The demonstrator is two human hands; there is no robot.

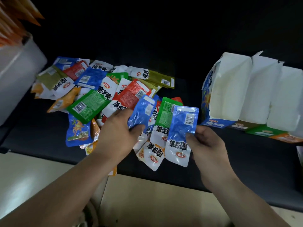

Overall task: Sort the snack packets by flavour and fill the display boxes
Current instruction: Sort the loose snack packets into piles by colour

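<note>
on the dark table (246,174), a loose pile of snack packets (91,102) is spread, and everything else is placed from that pile. packets in blue, green, red, orange and olive are mixed in it, overlapping at all angles, some with the barcode side up and some with the white printed end shown. at the near right edge of the pile, a blue packet (141,112) is pinched between the thumb and fingers of the left hand (118,133), and the packet is bent in that grip. just to the right of the pile, a second blue packet (181,128) is held upright by the right hand (208,145), clamped between the thumb on its face and the fingers behind it, with the barcode side shown and the white end pointed down. the two hands are kept apart, and a green packet (165,115) of the pile is seen between the two blue ones. well to the right of the pile, three display boxes (246,95) are set side by side, touching, with white insides turned toward the camera and blue, green and orange fronts at the near edge. to the left of the pile, a grey bin (18,76) is seen, blurred, with orange shapes (11,18) rising above it; what they are cannot be told. nearer than the pile, a pale floor (147,202) is shown past the table edge.
</note>
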